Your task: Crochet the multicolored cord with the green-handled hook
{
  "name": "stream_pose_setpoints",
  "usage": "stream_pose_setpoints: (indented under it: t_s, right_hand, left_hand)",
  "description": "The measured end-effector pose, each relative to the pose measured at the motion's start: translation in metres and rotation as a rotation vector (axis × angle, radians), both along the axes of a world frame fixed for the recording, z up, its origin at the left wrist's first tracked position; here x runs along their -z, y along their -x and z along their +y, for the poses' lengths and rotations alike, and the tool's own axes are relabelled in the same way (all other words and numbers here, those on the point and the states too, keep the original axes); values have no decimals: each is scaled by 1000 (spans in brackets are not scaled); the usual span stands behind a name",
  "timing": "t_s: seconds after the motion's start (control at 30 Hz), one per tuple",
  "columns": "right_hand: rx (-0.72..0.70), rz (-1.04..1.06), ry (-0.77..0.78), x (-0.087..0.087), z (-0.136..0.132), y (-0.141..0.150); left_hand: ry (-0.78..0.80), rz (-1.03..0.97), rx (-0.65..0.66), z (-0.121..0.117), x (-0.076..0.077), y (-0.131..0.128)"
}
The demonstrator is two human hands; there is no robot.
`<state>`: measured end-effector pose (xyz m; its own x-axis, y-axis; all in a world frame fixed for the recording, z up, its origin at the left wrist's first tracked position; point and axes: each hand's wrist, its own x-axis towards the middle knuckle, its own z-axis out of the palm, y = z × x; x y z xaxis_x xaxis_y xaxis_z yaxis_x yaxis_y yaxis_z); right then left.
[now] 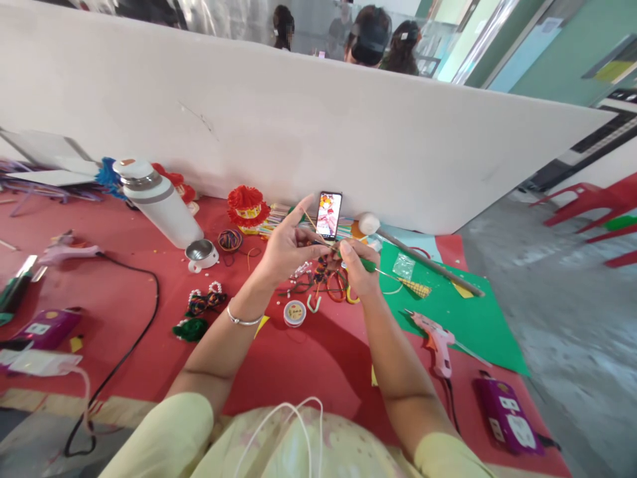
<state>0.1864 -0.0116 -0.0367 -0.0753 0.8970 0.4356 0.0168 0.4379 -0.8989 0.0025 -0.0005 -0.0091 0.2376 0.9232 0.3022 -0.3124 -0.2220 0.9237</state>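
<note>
My left hand (288, 245) is raised over the red mat (298, 358), thumb and fingers pinching a thin wooden stick (313, 224) that slants up to the left. My right hand (358, 265) is closed round a green-handled tool (369, 264) whose tip meets the stick between the two hands. Below them lie coloured bangles and wire loops (328, 282) and a small round spool (294, 313). A phone (329, 214) leans upright against the white board just beyond my hands.
A white flask (156, 199) lies tilted at left beside a small steel cup (200, 252). A pink glue gun (435, 342) rests on the edge of a green sheet (472, 318). A long stick (428, 262) crosses the sheet. Purple power strips (505, 415) sit at both sides. People sit behind the white board (298, 119).
</note>
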Motion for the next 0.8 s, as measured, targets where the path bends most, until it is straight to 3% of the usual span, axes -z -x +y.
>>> stream_pose_setpoints:
  t_s: [0.2, 0.33, 0.47, 0.57, 0.7, 0.8]
  right_hand:
    - [119, -35, -238, 1, 0, 3]
    - [215, -92, -317, 0, 0, 2]
    - [199, -136, -388, -4, 2, -3]
    - [151, -178, -395, -10, 1, -4]
    - [264, -199, -323, -6, -5, 4]
    - [369, -192, -390, 6, -7, 11]
  left_hand:
    - [65, -86, -84, 2, 1, -2]
    - [80, -98, -120, -2, 4, -12]
    - [93, -92, -125, -1, 6, -13]
    - [64, -44, -138, -1, 7, -12]
    - [-35, 10, -338, -9, 6, -21]
    - [63, -135, -284, -14, 3, -28]
